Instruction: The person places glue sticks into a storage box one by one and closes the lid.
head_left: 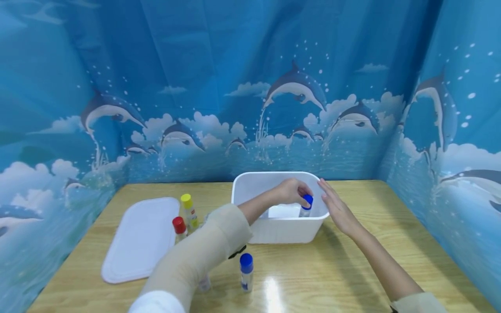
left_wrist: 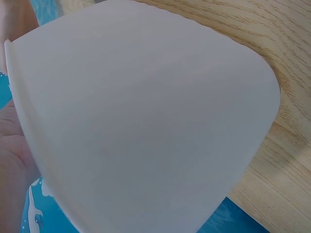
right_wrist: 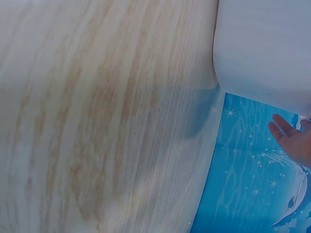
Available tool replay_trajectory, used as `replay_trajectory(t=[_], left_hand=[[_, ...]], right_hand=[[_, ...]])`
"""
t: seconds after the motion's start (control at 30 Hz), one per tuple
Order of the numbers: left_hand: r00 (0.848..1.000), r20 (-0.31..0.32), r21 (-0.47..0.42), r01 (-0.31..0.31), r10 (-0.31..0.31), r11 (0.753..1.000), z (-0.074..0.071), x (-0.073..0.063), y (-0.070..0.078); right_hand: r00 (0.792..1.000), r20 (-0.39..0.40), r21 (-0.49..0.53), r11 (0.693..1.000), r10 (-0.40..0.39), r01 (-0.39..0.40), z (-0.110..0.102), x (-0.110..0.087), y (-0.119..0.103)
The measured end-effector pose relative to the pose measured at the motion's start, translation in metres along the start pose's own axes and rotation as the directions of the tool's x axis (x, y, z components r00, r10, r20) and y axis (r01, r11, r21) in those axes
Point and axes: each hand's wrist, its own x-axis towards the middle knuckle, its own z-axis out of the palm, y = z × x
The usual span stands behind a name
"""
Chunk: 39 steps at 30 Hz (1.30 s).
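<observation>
Head: L hand grips blue-capped tube, cap up, axis ~vert.

No word, brand or number can be read. The yellow-capped tube bears a label with a small red patch and yellowish print, too small to make out. On the blue-capped tube standing on the tabletop, a dark blue mark sits low on the body, its shape illegible. The held tube inside the white box shows nothing legible.
</observation>
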Motion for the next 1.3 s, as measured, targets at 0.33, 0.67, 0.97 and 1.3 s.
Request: replay_trajectory(t=[0.33,0.67,0.97,1.3], left_hand=[[1.000,0.010,-0.013,0.004,-0.004,1.000,-0.007,-0.004,0.001],[0.995,-0.089,-0.152,-0.068,0.055,0.986,-0.048,-0.034,0.018],[0.962,-0.273,-0.359,-0.107,0.005,0.927,-0.058,-0.134,0.038],[0.818,-0.542,-0.470,-0.104,-0.194,0.877,0.018,-0.221,0.016]], right_hand=[[1.000,-0.006,-0.013,1.000,-0.013,0.013,0.003,0.003,0.001],[1.000,-0.004,0.003,1.000,-0.010,0.010,0.005,0.003,0.003],[1.000,-0.022,0.016,1.000,-0.007,0.008,0.006,0.003,0.003],[1.000,-0.026,0.019,1.000,-0.006,0.006,0.003,0.002,0.002]])
